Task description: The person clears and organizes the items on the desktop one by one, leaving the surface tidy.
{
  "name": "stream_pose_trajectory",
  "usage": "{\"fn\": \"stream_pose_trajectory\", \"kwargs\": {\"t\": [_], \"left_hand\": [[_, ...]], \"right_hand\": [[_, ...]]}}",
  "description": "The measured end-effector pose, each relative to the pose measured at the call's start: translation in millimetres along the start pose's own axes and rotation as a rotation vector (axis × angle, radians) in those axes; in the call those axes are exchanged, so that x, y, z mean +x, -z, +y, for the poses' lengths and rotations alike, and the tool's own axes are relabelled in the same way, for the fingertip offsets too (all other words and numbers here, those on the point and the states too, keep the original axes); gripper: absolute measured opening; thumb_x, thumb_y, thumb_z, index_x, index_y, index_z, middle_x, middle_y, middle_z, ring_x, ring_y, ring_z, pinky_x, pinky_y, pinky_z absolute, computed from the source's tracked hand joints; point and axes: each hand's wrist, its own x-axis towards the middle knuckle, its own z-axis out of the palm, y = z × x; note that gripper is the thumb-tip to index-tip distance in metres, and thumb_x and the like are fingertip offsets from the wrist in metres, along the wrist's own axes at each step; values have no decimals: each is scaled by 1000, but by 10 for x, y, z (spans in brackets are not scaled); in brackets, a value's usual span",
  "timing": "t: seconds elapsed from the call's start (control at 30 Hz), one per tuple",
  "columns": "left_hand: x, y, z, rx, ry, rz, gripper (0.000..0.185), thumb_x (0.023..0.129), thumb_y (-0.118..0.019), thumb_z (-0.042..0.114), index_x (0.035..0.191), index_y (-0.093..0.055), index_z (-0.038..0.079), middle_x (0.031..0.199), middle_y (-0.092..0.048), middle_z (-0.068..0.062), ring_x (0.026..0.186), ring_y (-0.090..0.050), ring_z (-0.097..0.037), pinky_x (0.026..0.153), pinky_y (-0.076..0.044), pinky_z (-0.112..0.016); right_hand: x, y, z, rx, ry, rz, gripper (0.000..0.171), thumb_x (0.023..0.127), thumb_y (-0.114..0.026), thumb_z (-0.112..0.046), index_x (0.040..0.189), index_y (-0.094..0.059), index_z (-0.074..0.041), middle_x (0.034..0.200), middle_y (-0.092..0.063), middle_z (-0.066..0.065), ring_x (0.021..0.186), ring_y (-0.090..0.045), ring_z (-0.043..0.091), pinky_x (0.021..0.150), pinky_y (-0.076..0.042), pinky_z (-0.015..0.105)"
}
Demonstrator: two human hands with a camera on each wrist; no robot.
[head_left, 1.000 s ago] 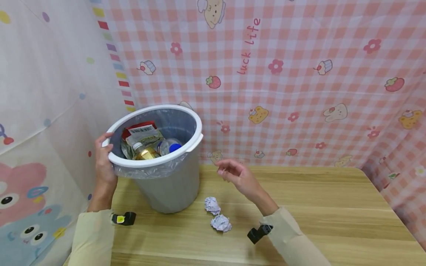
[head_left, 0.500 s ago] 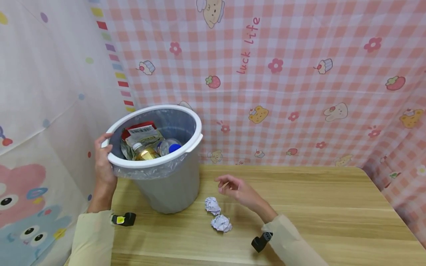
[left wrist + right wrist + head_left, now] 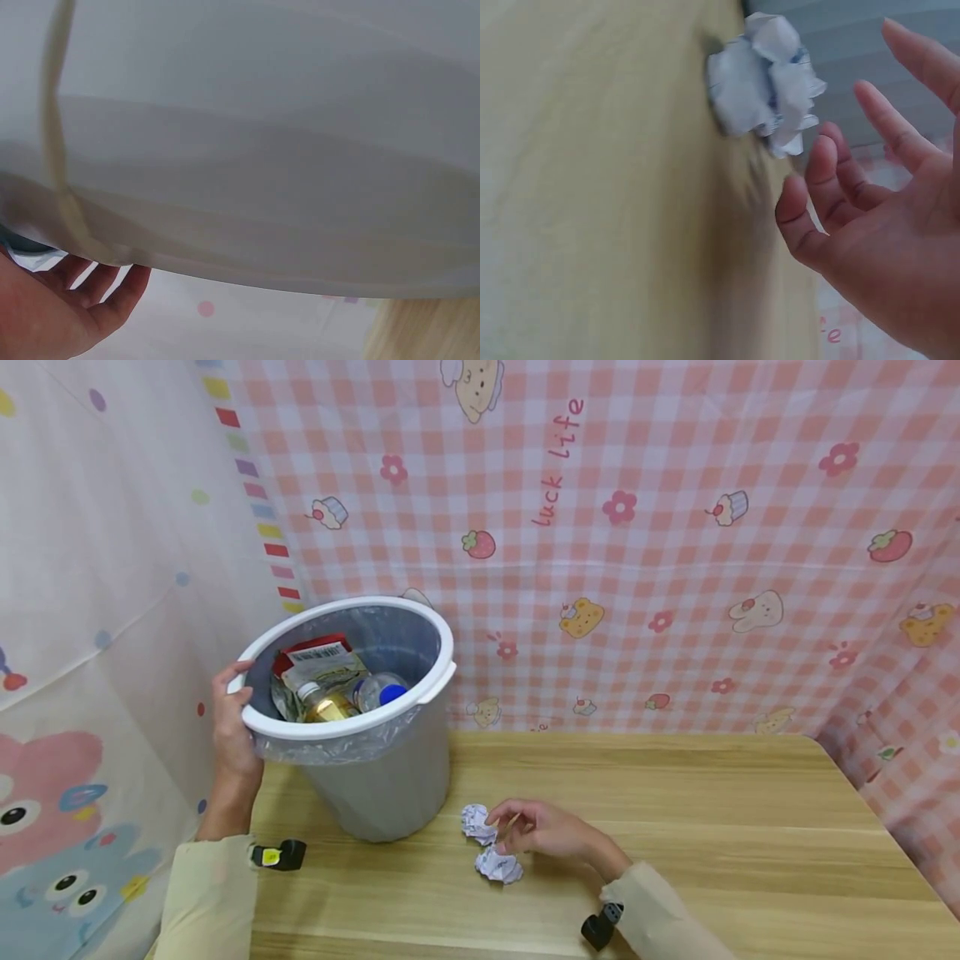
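Fingers of the right hand [image 3: 543, 833], loosely spread and holding nothing, are now hovering over the two paper balls: the far ball [image 3: 477, 822] and near ball [image 3: 498, 864] on the table [image 3: 712, 827]. A second ago that hand was higher. The left hand [image 3: 228, 722] is still gripping the bin [image 3: 375, 777] rim, so a pickup looks imminent.

Grey bin [image 3: 378, 777] w/ white rim, white crumpled paper balls [image 3: 478, 823], light wood table [image 3: 712, 827], pink-white checked backdrop [image 3: 675, 568].
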Motion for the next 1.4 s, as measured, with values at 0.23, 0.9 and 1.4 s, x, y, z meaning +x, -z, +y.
{"fn": "stream_pose_trajectory", "kwargs": {"t": [0.23,0.9,1.4], "left_hand": [[1,-10,5,-14,-9,3,43,99,-28,23,140,-41,19,150,-30,1,131,-32,-20,115,-26,-39],[13,-20,6,-44,-28,7,41,99,-26,18,137,-42,17,150,-30,-1,134,-31,-21,115,-24,-33],[16,-19,8,-58,-26,3,42,99,-27,18,138,-42,16,150,-30,-1,135,-31,-21,116,-23,-35]], "right_hand": [[-26,-51,100,-30,-28,-22,38,84,-74,-8,120,-62,-2,111,-61,21,84,-52,14,75,-42,23],[-39,-83,199,-45,-55,-45,39,80,-79,-9,118,-69,-10,96,-60,2,85,-51,13,75,-41,22],[-38,-62,261,-49,-10,-73,38,82,-75,-3,120,-69,-8,85,-59,1,77,-51,10,68,-41,19]]}}
